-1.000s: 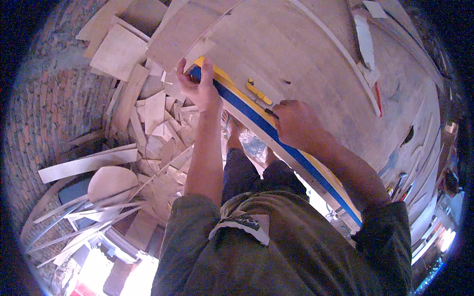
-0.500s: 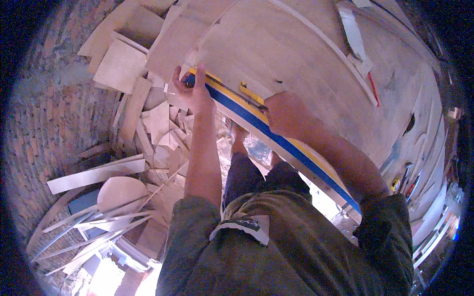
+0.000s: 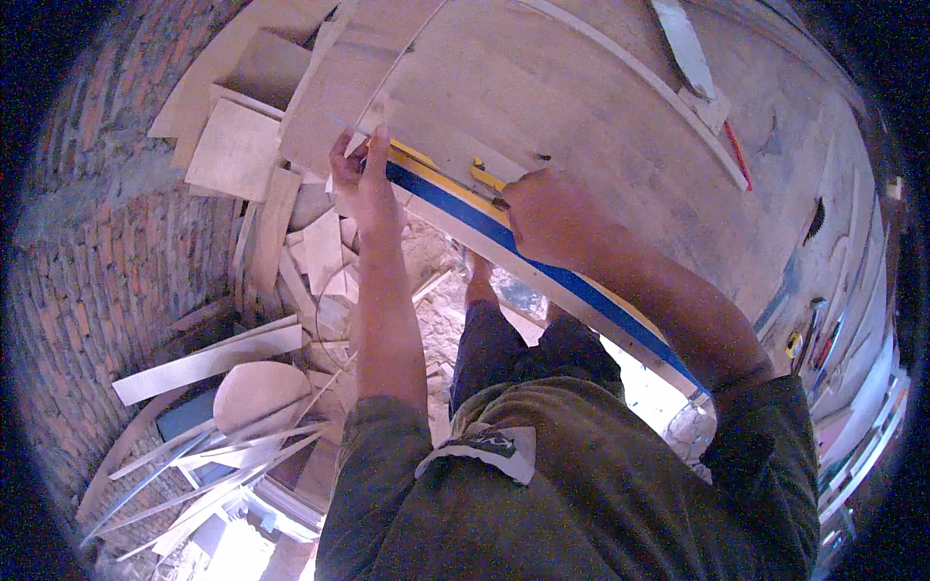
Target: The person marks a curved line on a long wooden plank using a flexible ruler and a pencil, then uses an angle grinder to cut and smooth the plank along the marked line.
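A long blue and yellow strip (image 3: 455,204) lies along the surface (image 3: 601,126) edge. At the strip's left end, the left hand (image 3: 366,194) spreads its fingers. Over the strip, the right hand (image 3: 554,218) pinches a small dark thing (image 3: 501,203).

Moderate, diffuse light with a pinkish-violet cast lit your table (image 3: 572,107). Overexposure erased detail in the glare patch (image 3: 242,554) at lower left and beside your shorts (image 3: 494,349). Your shirt (image 3: 601,474) registered dark. Fisheye distortion bowed the table's edges; the corners fell black. Grain speckled the frame, softening your right hand (image 3: 550,218).
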`<state>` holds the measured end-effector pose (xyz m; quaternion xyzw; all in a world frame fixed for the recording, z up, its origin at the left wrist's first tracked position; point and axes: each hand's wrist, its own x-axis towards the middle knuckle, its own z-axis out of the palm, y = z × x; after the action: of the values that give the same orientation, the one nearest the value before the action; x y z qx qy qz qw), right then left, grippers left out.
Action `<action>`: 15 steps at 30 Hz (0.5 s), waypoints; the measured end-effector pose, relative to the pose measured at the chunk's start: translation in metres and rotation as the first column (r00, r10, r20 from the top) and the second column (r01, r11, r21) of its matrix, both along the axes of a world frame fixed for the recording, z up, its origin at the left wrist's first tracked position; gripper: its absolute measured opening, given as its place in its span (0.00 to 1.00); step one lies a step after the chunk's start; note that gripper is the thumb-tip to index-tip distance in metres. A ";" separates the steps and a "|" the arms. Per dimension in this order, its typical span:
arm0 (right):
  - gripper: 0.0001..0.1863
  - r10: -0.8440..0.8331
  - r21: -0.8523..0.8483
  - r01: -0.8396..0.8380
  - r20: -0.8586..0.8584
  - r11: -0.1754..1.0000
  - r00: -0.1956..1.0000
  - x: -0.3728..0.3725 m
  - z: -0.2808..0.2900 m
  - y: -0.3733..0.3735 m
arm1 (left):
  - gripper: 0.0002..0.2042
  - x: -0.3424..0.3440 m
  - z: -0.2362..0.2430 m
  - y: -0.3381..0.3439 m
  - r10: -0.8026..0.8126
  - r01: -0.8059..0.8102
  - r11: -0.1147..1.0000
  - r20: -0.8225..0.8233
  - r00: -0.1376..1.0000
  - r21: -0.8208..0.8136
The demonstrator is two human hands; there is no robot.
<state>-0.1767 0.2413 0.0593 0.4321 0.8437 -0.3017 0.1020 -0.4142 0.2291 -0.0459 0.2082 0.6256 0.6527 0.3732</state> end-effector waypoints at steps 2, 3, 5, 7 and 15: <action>0.12 0.029 -0.045 -0.027 0.041 0.999 0.999 -0.005 0.006 0.002 | 0.36 -0.004 -0.001 0.001 -0.005 0.003 0.998 -0.025 1.000 -0.068; 0.12 0.040 -0.047 -0.039 0.041 0.998 0.998 -0.006 0.006 0.002 | 0.36 -0.007 -0.004 0.001 -0.010 0.007 0.998 -0.053 0.999 -0.069; 0.13 0.053 -0.022 -0.052 0.030 0.998 0.998 -0.008 0.001 0.003 | 0.36 -0.007 -0.004 0.002 -0.025 0.018 0.997 -0.108 0.994 -0.069; 0.13 0.054 0.018 -0.054 0.009 0.998 0.999 -0.007 0.000 0.001 | 0.35 -0.003 0.004 0.005 -0.043 0.014 0.987 -0.179 0.983 -0.160; 0.11 -0.279 -0.166 0.265 -0.061 0.950 0.958 0.031 0.007 0.021 | 0.23 -0.045 0.008 0.012 -0.221 0.189 0.964 -0.171 0.960 -0.188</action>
<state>-0.1456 0.2626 0.0665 0.5218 0.7533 -0.3961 0.0575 -0.4596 0.2407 -0.0380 0.3009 0.6867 0.5316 0.3941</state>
